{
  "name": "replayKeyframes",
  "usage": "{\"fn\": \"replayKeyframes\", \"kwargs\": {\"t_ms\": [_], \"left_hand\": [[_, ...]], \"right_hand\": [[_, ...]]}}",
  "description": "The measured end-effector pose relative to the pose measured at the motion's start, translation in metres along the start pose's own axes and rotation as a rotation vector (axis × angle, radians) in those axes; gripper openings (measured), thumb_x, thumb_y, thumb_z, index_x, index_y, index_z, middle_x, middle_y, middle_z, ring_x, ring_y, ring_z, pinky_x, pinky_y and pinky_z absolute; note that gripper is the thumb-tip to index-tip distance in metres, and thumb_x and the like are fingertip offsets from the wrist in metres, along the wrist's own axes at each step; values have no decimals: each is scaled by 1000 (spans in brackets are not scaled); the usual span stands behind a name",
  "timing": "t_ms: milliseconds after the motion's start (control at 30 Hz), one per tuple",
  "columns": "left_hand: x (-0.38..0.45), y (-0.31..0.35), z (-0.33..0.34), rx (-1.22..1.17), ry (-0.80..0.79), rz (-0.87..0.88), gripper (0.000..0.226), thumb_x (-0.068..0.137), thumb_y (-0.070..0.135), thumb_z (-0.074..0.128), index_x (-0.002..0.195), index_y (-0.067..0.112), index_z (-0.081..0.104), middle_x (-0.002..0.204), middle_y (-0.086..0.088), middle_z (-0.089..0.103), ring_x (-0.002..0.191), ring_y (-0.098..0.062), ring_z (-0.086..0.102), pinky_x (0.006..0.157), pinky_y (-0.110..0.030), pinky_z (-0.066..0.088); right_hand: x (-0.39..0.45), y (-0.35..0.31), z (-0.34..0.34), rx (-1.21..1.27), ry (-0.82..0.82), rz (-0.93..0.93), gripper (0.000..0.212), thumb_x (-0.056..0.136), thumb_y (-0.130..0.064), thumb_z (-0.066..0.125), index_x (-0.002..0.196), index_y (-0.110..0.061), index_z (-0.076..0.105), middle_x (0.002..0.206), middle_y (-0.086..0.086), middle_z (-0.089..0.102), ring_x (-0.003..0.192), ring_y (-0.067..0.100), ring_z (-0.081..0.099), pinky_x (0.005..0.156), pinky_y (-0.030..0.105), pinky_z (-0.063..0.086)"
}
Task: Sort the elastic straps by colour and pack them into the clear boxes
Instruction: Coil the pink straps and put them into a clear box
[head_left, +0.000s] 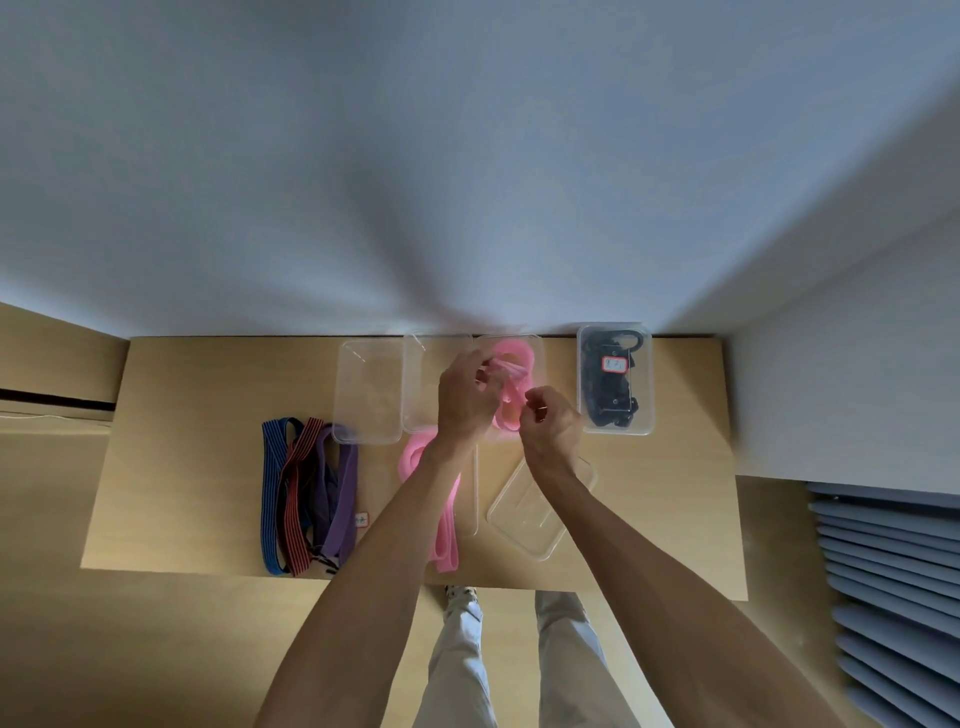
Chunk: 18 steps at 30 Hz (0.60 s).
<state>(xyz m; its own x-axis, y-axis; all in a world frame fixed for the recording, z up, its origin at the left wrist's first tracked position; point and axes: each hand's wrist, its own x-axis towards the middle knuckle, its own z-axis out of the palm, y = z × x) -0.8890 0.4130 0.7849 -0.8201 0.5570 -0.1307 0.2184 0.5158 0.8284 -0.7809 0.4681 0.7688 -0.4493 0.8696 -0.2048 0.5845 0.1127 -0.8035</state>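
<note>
My left hand (464, 397) pinches a pink strap (511, 371) over a clear box (537, 345) at the back of the table; part of that strap lies coiled inside the box. My right hand (549, 423) hovers just right of it with fingers curled, and whether it holds the strap I cannot tell. A second pink strap (444, 540) lies on the table under my left forearm. Blue (271, 499), red-striped (295, 509) and purple (340, 499) straps lie in a bunch at the left. Black straps (608, 395) fill the rightmost clear box (645, 421).
Two empty clear boxes (366, 389) (421, 384) stand side by side left of the pink one. A clear lid (530, 514) lies on the wooden table (665, 493) below my right hand. A wall runs along the table's far edge. My legs show below the front edge.
</note>
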Motion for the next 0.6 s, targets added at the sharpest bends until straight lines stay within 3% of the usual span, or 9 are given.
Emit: {"fn": "replayKeyframes", "kwargs": {"t_ms": [67,167,233,300,467,533,600], "left_hand": [[-2,-2,5,48,-64,82,29,88,5,60,115,12,71,96,0,70,84,-17,66,75,-34,57],[-12,-1,9,79,-47,205,27,88,4,60,106,20,71,89,20,65,81,1,61,71,-29,55],[-16,-5,10,114,3,232,26,85,2,62,97,19,75,95,14,70,85,-4,65,72,-29,55],[-18,-11,9,161,26,210,20,86,2,67,98,12,78,101,-1,71,87,-19,68,71,-34,56],[-14,-14,5,310,-74,-1,25,92,34,68,114,23,70,103,0,67,91,-19,63,70,-27,46],[-9,-15,3,283,-142,-43,25,93,38,67,114,27,71,101,0,67,87,-18,62,68,-25,42],[-5,-14,1,225,-153,-52,24,91,35,70,111,23,74,98,-1,69,81,-17,63,69,-27,48]], "right_hand": [[1,6,0,-13,36,32,17,79,12,58,87,4,70,78,16,69,70,34,61,62,44,51],[1,11,-3,9,114,48,18,82,9,57,93,4,70,82,17,70,73,35,63,63,38,47],[1,11,-4,8,87,79,19,89,0,59,105,0,69,89,14,73,78,32,67,68,37,51],[0,9,-5,6,22,58,24,91,-14,65,113,-5,67,92,11,74,81,28,69,71,35,54],[-6,13,-4,-180,-146,-223,45,82,-26,78,121,-6,65,99,12,71,85,27,66,70,39,55],[-5,16,0,-242,-144,-251,37,83,-20,76,117,-7,67,99,12,69,84,29,64,67,39,52],[-2,14,2,-199,-65,-185,18,86,-8,68,103,-5,70,90,13,70,77,35,64,61,37,48]]}}
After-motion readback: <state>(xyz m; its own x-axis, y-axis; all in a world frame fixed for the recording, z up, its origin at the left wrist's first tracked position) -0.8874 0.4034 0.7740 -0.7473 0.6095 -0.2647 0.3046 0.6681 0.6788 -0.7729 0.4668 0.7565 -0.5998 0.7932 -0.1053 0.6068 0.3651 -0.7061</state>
